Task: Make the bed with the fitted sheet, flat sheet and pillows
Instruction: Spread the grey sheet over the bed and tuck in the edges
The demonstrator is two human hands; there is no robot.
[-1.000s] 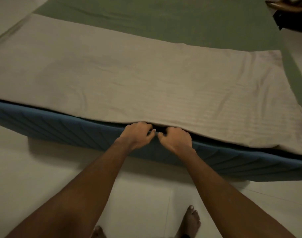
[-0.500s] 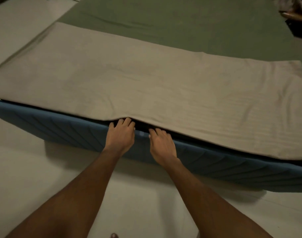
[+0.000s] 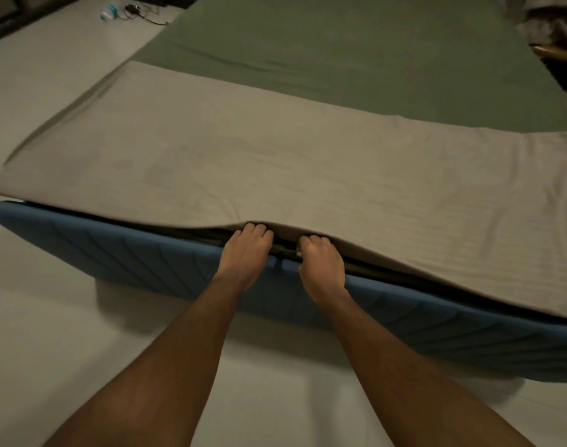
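Observation:
A beige flat sheet (image 3: 275, 162) lies across the near part of the mattress, over a green fitted sheet (image 3: 340, 53). Its near edge hangs along the blue padded bed frame (image 3: 114, 253). My left hand (image 3: 246, 253) reaches with fairly straight fingers into the dark gap between mattress and frame, fingertips touching under the sheet's edge. Just to its right, my right hand (image 3: 322, 262) has its fingers curled round the sheet's edge at the same gap. The edge bulges up slightly over both hands. No pillows are in view.
Pale floor surrounds the bed. A small bottle (image 3: 109, 12) and a dark cable (image 3: 140, 14) lie on the floor at the far left. Dark furniture with crumpled cloth (image 3: 556, 24) stands at the far right.
The view has pulled back and swung left. My left hand stays at the gap with fingers out. My right hand has gone from flat fingers to curled fingers on the sheet's edge.

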